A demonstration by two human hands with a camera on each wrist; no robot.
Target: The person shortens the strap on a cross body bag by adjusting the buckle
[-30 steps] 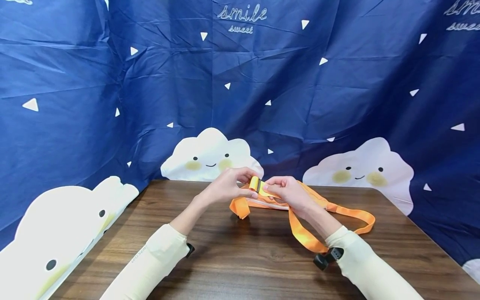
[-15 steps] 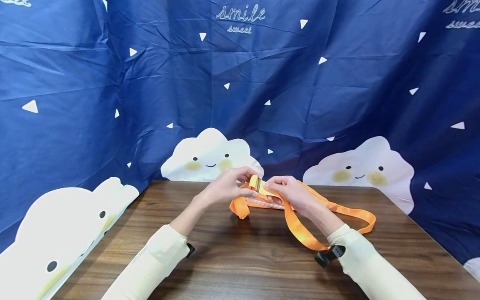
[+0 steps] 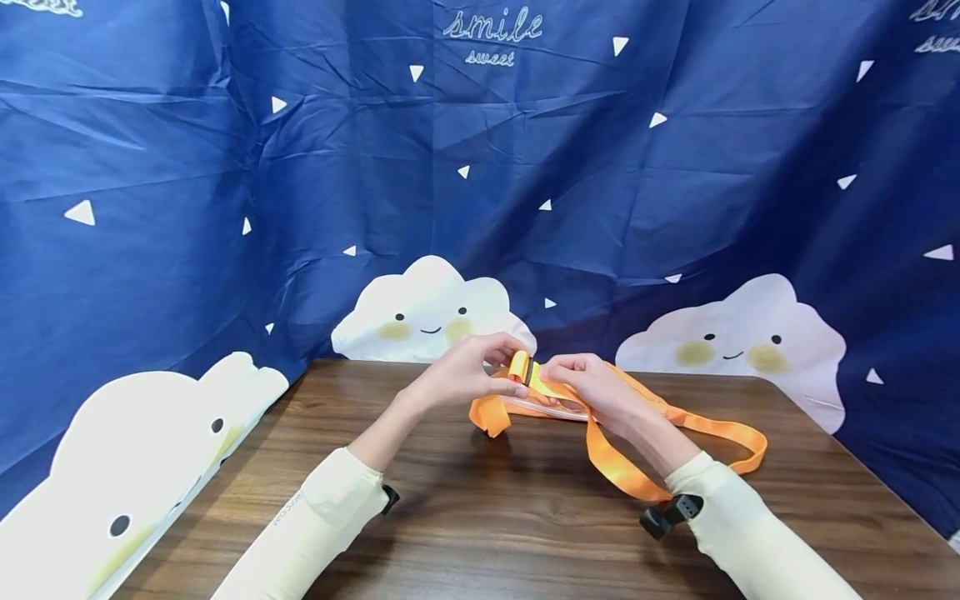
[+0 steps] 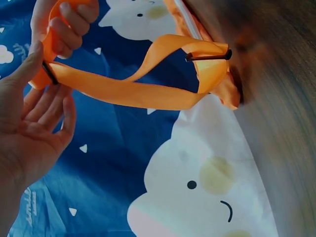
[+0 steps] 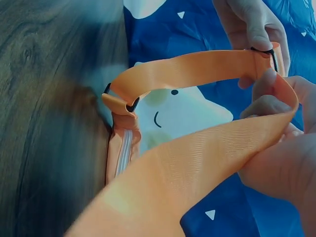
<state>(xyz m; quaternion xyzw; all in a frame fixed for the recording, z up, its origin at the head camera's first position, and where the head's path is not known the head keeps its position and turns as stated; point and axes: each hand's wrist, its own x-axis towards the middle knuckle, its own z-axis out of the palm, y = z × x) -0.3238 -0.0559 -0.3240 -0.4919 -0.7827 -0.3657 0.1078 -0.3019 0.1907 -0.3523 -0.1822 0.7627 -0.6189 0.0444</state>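
An orange webbing strap (image 3: 618,471) runs through a black slider buckle (image 4: 50,73) above the table. My left hand (image 3: 472,371) pinches the strap at this slider, with the thumb on one side and the fingers behind. Just right of the slider, my right hand (image 3: 592,390) pinches the strap between thumb and curled fingers. From there the strap hangs in a long curve towards the right wrist. Behind the hands lies the orange pouch (image 5: 123,148) with a white zipper (image 4: 187,19). A second black buckle (image 4: 210,57) joins a strap loop to the pouch's end.
The dark wooden table (image 3: 450,517) reaches up to a blue curtain (image 3: 480,167) with white clouds and triangles. Another stretch of the orange strap loops over the table at the right. Black wrist cameras (image 3: 670,515) sit at both cream sleeves (image 3: 757,533).
The head view has turned slightly left, so everything sits a little further right. Both hands keep their hold at the slider, while the strap below the right hand has shifted its curve slightly.
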